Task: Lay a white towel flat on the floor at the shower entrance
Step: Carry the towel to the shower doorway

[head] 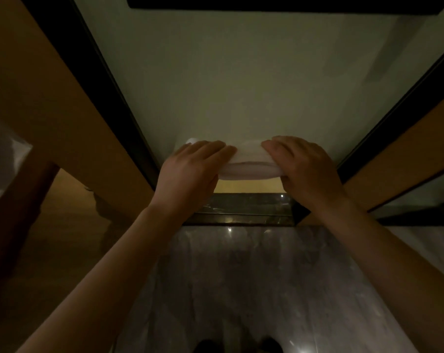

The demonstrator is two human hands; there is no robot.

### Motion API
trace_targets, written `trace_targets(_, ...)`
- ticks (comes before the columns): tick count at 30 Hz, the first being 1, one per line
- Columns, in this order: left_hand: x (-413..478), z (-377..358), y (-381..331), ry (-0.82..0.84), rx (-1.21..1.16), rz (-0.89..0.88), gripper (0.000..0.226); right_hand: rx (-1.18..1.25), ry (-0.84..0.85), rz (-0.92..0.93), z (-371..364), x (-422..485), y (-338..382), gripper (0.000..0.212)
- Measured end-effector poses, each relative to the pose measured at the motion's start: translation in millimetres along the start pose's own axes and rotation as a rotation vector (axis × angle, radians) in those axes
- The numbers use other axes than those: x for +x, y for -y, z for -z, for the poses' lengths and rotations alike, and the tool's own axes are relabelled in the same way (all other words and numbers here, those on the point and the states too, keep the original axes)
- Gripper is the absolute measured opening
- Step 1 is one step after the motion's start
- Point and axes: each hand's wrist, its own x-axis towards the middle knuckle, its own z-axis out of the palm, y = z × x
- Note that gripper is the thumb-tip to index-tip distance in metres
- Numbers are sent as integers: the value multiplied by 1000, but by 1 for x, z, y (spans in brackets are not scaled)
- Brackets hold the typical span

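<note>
While both bare forearms reached forward and upward from the lower corners of the view, the following was recorded.

Item 1: towel (249, 161), white, folded into a thick bundle. It was held in the air in front of the lower part of the glass panel (241, 85), above the threshold (244, 212), not touching the floor (266, 289).

Item 2: left hand (190, 171), palm down, fingers laid over the top of the towel's left end and grasping it; the thumb was hidden.

Item 3: right hand (307, 169), palm down, fingers curled over the towel's right end, grasping it likewise.

Item 4: glass panel, frosted and pale, set in a dark frame (108, 80) between tan wall panels (37, 85).

Item 5: threshold, a dark glossy strip at the far edge of the floor.

Item 6: floor, grey veined stone, polished, with small light reflections. Two dark shoe tips (208, 346) showed at its near edge.
</note>
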Motion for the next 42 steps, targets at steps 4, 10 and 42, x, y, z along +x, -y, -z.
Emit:
trace_targets(4, -12, -38, 4, 14, 3, 13, 38, -8, 17, -1, -37, -16, -6, 53)
trace_targets(10, -44, -115, 5, 8, 30, 33, 42, -12, 34, 39, -105, -52, -22, 47)
trace_targets(42, -285, -561, 42, 66, 46, 30, 45, -40, 41, 125, -545, -313, -50, 39)
